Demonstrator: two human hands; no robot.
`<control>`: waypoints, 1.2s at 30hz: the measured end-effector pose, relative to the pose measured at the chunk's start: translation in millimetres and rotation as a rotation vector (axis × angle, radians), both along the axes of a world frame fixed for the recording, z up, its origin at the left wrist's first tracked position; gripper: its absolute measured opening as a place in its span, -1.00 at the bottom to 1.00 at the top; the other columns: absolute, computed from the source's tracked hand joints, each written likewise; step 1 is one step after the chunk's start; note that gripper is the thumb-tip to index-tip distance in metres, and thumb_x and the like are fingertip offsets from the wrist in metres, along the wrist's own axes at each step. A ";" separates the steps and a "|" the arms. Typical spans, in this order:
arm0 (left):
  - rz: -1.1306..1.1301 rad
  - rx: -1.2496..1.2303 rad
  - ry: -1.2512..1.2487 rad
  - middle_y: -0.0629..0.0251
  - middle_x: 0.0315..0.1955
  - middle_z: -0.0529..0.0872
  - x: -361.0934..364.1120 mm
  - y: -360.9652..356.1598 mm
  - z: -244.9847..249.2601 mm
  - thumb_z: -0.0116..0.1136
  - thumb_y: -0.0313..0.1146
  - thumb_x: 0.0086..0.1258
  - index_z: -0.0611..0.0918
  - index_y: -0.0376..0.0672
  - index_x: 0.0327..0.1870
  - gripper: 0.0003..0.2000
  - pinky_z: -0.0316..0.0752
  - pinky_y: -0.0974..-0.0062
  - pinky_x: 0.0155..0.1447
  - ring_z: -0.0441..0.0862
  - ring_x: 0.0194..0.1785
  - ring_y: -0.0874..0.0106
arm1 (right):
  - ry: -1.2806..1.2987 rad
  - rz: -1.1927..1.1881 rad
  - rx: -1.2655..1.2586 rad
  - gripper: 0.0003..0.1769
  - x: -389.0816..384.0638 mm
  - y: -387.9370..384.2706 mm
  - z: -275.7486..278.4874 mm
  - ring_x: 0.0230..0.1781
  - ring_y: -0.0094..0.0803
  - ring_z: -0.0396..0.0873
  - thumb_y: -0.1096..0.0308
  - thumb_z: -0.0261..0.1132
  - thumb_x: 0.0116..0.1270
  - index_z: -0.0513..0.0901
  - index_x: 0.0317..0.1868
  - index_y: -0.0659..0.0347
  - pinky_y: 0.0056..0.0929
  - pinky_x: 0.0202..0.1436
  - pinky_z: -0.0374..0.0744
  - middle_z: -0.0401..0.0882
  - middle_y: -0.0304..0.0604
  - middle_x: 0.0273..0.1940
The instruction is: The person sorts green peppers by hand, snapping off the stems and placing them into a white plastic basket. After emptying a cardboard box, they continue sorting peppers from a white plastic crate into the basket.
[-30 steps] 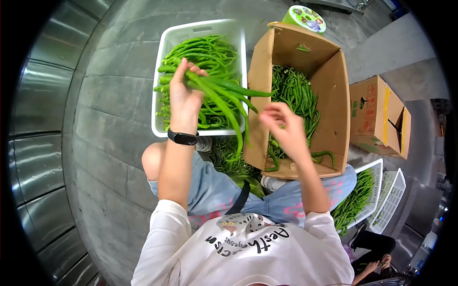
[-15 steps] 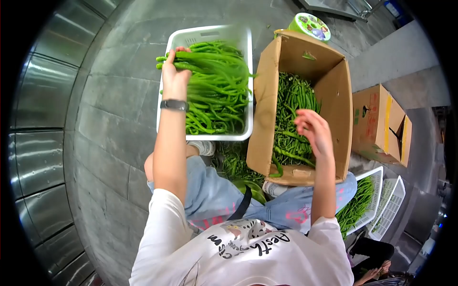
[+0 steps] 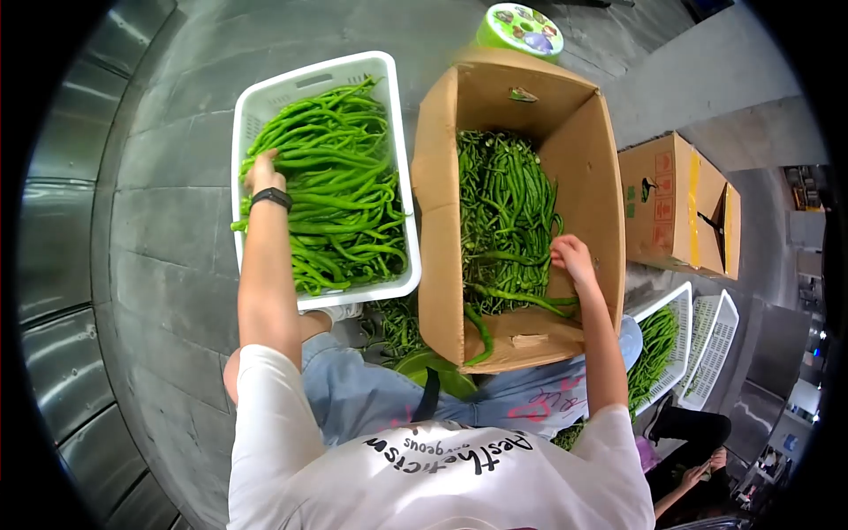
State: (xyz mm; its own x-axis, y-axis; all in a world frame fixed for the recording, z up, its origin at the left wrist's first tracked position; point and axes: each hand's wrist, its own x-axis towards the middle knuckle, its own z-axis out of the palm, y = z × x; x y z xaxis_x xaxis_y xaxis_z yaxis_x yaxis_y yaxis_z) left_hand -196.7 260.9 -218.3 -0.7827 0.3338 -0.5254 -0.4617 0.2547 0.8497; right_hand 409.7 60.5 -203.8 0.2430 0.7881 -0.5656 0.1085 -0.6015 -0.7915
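Long green peppers (image 3: 336, 185) fill a white plastic basket (image 3: 399, 132) on the left. My left hand (image 3: 263, 172), with a black band at the wrist, rests on the peppers near the basket's left side; its fingers are partly hidden, so its grip is unclear. An open cardboard box (image 3: 579, 150) beside the basket holds more green peppers (image 3: 517, 190). Inside its right part, my right hand (image 3: 571, 256) has its fingers drawn together at the end of a pepper; whether it grips that pepper is hard to make out.
A round green-and-white tub (image 3: 521, 31) stands behind the box. To the right are another cardboard box (image 3: 676, 208), a white basket of peppers (image 3: 680, 331) and an adjacent white basket (image 3: 711, 344). Another person's hands (image 3: 704, 471) show at the lower right.
The view has shifted, moving both containers left and slightly down in the picture. My left hand has lowered onto the basket's peppers, and the lifted bunch now lies there. My right hand's fingers have closed together.
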 end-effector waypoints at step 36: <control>-1.105 0.303 0.002 0.18 0.01 0.55 166.9 -193.7 188.7 0.01 -0.46 0.37 0.49 -0.26 0.02 -0.77 0.44 0.46 0.11 0.55 0.01 0.39 | -0.667 1.374 -0.312 -0.53 -159.4 -35.3 -48.7 -0.07 -0.03 0.56 0.22 0.25 0.14 0.43 -0.01 0.36 -0.16 -0.05 0.55 0.56 0.22 -0.13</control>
State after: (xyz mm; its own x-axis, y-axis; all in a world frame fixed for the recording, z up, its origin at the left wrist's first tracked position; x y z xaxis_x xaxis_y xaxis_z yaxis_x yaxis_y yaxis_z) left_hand -29.7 67.3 -29.7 0.0161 0.9521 -0.3055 -0.1116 0.3053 0.9457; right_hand 250.4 25.2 -252.5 -0.2748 0.4840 -0.8308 0.9614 0.1258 -0.2447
